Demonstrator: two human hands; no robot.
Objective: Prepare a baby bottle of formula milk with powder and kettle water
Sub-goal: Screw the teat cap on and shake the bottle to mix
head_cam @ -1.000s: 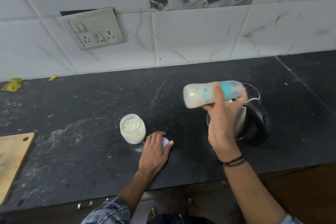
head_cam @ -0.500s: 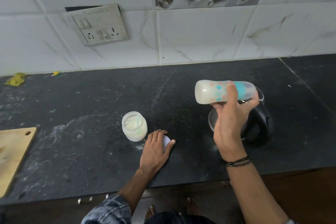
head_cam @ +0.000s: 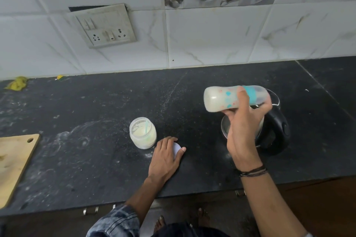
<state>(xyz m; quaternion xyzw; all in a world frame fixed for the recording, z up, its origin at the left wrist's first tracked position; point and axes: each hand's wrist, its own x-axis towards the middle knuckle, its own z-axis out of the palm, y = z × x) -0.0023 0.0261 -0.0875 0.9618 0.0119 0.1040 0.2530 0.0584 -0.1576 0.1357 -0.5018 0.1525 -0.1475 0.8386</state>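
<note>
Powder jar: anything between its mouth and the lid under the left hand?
Nothing between them: the lid sits beside the powder jar, under the left hand. A teal scoop leans inside the open mouth; unclear if it clears the rim.

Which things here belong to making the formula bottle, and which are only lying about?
For the job: baby bottle in the right hand; kettle; powder jar with scoop; white lid under the left hand.
Lying about: wooden board; yellow scrap by the wall.

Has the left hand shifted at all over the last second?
No. The left hand still rests on the white lid, right beside the powder jar, at the same gap from the jar as before.
</note>
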